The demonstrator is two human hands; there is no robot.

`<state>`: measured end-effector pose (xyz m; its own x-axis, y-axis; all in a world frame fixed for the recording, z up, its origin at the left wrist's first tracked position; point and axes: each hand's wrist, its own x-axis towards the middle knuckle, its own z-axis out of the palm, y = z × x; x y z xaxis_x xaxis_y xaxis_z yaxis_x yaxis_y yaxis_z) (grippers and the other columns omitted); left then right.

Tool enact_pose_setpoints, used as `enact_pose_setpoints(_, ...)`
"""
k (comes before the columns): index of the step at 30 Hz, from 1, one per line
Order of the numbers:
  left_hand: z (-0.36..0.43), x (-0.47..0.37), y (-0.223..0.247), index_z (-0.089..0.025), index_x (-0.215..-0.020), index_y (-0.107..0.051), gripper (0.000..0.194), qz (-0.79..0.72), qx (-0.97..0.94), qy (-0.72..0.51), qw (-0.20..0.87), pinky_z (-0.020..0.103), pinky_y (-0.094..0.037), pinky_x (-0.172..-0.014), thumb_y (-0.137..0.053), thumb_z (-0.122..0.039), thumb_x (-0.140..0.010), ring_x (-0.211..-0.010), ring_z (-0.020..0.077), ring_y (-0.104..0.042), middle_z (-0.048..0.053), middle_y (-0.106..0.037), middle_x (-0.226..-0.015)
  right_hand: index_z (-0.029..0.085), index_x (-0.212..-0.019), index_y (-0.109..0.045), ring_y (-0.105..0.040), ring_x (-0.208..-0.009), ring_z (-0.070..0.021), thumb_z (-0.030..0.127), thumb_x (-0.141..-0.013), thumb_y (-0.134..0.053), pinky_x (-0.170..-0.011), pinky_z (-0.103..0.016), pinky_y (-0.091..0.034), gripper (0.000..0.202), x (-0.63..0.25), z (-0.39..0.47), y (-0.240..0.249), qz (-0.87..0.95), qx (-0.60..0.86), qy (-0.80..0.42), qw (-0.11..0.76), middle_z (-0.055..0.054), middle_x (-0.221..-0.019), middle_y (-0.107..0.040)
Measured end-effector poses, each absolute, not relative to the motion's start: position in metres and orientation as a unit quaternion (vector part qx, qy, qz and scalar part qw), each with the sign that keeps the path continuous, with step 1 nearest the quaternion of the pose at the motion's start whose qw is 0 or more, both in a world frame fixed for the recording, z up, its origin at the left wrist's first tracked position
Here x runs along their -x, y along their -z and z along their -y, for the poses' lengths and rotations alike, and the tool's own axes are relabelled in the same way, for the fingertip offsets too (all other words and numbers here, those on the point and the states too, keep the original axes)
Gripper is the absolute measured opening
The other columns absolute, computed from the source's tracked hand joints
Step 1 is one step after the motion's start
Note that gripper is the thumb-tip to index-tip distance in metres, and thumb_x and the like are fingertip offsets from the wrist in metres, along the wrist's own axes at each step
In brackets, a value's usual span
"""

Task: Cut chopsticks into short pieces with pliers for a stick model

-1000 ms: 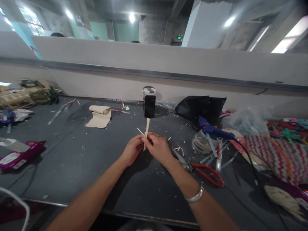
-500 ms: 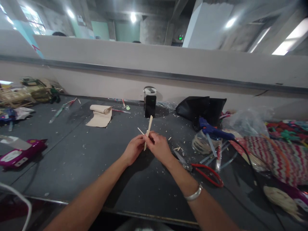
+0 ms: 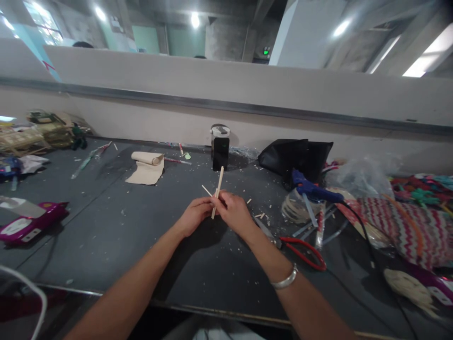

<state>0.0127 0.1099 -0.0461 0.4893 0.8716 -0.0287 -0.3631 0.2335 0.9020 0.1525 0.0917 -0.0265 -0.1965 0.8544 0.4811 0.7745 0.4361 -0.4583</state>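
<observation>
Over the middle of the dark table, my left hand (image 3: 194, 216) and my right hand (image 3: 233, 210) meet around some thin pale wooden sticks (image 3: 220, 182). The longer sticks stand nearly upright between the fingers, tilted slightly to the right. A thinner, shorter stick (image 3: 206, 190) pokes out to the upper left from the fingertips. Both hands are closed in a pinch. My fingers hide where the sticks meet, so I cannot tell whether they are joined. Close to my right forearm lie scissors with red handles (image 3: 305, 253), partly covered by the arm.
A phone (image 3: 221, 154) leans on a white container at the back. Right of me are a blue glue gun (image 3: 313, 189) with a black cord, a black bag (image 3: 295, 158) and a zigzag-knit textile (image 3: 421, 231). To the left are a cloth roll (image 3: 146, 169) and a purple device (image 3: 35, 222).
The hands keep nearly the same grip on the sticks, which have turned slightly. The whole view has shifted a little.
</observation>
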Motion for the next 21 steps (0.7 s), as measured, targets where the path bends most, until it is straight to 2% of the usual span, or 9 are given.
enact_pose_setpoints(7,-0.111,-0.007,0.045,-0.014,-0.083,-0.071,0.019,-0.262,-0.486,-0.395,0.734,0.028,-0.042,-0.08,-0.069,-0.029,-0.071,-0.077,0.0153,-0.059,0.006,-0.067,-0.079,0.019,-0.084,-0.063,-0.063,-0.077,-0.0164,0.029,-0.09,-0.049,-0.069,-0.024,-0.041,0.017,-0.151,-0.091,0.023,0.762,0.55,-0.068,0.336,-0.004,-0.085,-0.069)
enact_pose_setpoints(10,-0.111,-0.007,0.048,-0.016,-0.088,-0.07,0.023,-0.269,-0.529,-0.395,0.701,0.027,-0.042,-0.08,-0.068,-0.032,-0.073,-0.082,0.0158,-0.058,0.005,-0.066,-0.084,0.02,-0.084,-0.064,-0.062,-0.078,-0.0157,0.028,-0.089,-0.051,-0.07,-0.024,-0.041,0.016,-0.15,-0.09,0.019,0.759,0.552,-0.074,0.337,-0.003,-0.086,-0.069)
enact_pose_setpoints(14,-0.112,-0.008,0.055,-0.017,-0.086,-0.068,0.021,-0.287,-0.561,-0.421,0.652,0.025,-0.042,-0.078,-0.067,-0.034,-0.074,-0.083,0.0157,-0.055,0.004,-0.064,-0.084,0.019,-0.078,-0.064,-0.06,-0.078,-0.0143,0.031,-0.088,-0.053,-0.069,-0.023,-0.04,0.019,-0.152,-0.087,0.014,0.763,0.549,-0.059,0.336,-0.002,-0.083,-0.066)
enact_pose_setpoints(18,-0.112,-0.011,0.062,-0.016,-0.09,-0.066,0.026,-0.266,-0.54,-0.422,0.678,0.026,-0.042,-0.078,-0.065,-0.037,-0.075,-0.08,0.0146,-0.054,0.004,-0.062,-0.086,0.018,-0.076,-0.063,-0.059,-0.077,-0.0123,0.031,-0.089,-0.051,-0.068,-0.021,-0.04,0.021,-0.152,-0.091,0.014,0.765,0.551,-0.066,0.327,-0.001,-0.082,-0.063)
enact_pose_setpoints(21,-0.112,-0.014,0.063,-0.016,-0.093,-0.063,0.027,-0.243,-0.514,-0.423,0.705,0.024,-0.041,-0.07,-0.064,-0.037,-0.076,-0.071,0.012,-0.051,0.002,-0.058,-0.079,0.019,-0.083,-0.063,-0.06,-0.079,-0.0137,0.03,-0.09,-0.049,-0.068,-0.022,-0.041,0.019,-0.145,-0.093,0.008,0.758,0.584,-0.069,0.282,-0.003,-0.086,-0.065)
